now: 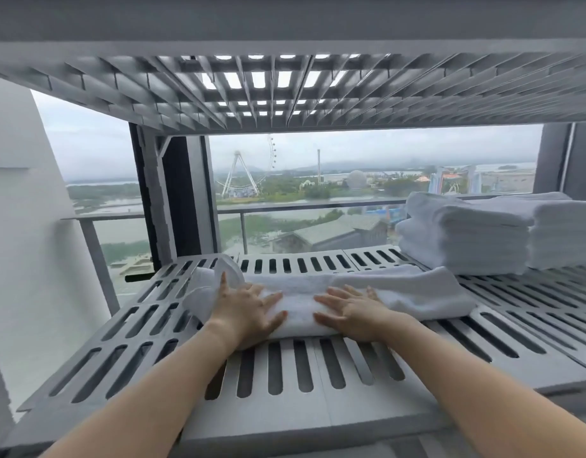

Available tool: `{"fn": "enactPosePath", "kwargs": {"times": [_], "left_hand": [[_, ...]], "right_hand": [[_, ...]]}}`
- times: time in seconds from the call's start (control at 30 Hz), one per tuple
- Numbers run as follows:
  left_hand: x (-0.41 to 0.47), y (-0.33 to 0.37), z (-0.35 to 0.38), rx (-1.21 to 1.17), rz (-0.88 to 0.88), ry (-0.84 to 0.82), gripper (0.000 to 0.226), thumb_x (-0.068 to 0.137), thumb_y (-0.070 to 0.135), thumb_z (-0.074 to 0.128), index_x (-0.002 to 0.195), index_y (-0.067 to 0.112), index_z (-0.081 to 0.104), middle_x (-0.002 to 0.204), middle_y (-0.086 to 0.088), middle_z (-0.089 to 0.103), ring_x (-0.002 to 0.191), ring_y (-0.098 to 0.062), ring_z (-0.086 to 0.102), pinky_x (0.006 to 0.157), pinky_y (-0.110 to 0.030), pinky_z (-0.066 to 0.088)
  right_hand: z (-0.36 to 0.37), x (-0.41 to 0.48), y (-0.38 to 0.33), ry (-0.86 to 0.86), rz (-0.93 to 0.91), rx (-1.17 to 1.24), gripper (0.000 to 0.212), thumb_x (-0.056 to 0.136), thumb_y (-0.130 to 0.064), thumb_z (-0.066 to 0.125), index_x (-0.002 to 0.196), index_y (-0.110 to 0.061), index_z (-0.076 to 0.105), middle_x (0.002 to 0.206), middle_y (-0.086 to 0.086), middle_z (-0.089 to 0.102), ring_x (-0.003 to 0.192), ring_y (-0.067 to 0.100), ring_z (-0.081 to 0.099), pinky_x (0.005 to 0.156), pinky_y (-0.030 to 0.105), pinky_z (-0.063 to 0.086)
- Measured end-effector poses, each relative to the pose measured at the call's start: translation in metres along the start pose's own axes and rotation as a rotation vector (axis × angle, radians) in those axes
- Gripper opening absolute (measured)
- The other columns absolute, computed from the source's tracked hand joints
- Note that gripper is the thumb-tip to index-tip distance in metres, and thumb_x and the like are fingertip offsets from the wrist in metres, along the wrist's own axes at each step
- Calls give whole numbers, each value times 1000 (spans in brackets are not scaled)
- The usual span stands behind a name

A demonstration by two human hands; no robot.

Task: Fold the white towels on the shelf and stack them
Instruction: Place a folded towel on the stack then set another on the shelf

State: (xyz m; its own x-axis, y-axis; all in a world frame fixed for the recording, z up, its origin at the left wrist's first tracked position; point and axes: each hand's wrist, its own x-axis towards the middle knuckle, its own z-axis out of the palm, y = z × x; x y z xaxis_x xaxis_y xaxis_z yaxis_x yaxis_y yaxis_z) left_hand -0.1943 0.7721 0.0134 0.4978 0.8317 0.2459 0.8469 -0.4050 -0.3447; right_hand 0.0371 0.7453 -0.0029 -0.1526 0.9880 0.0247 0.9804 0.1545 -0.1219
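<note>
One long towel (367,289) lies on the shelf (285,375). Two piles of folded towels stand at its back right corner: the left pile (466,236) and the right pile (565,233). The towels in each pile are too hard to count. There are two hands: the left hand (248,312) and the right hand (354,312).

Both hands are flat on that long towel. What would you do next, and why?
The towel lies as a long strip under the flat left hand and right hand, longer than the folded stack at the right of the shelf. So probably lift its rumpled left end and fold it over the middle.
</note>
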Motion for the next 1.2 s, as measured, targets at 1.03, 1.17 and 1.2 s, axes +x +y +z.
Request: {"fn": "enactPosePath", "kwargs": {"times": [1.03,1.17,1.2], "left_hand": [[83,34,-1,-193,-50,187,34,91,31,45,120,15,47,116,-6,49,110,-23,48,102,-37,36],[62,26,-7,-161,7,195,21,91,28,46,106,14,51,106,-4,49,96,-19,52,78,-29,46],[57,23,-8,-161,19,202,20,92,25,46,108,14,51,106,-4,49,95,-19,52,76,-28,45]], "right_hand": [[-30,64,51,376,-63,-69,53,81,-42,56,129,-19,46,124,3,52,119,25,46,98,41,36],[-30,47,44,423,-135,-84,27,84,-24,52,107,-13,60,109,7,52,108,25,49,83,35,47],[-30,41,43,423,-141,-75,24,84,-22,51,103,-11,59,108,7,53,106,25,50,80,33,47]]}}
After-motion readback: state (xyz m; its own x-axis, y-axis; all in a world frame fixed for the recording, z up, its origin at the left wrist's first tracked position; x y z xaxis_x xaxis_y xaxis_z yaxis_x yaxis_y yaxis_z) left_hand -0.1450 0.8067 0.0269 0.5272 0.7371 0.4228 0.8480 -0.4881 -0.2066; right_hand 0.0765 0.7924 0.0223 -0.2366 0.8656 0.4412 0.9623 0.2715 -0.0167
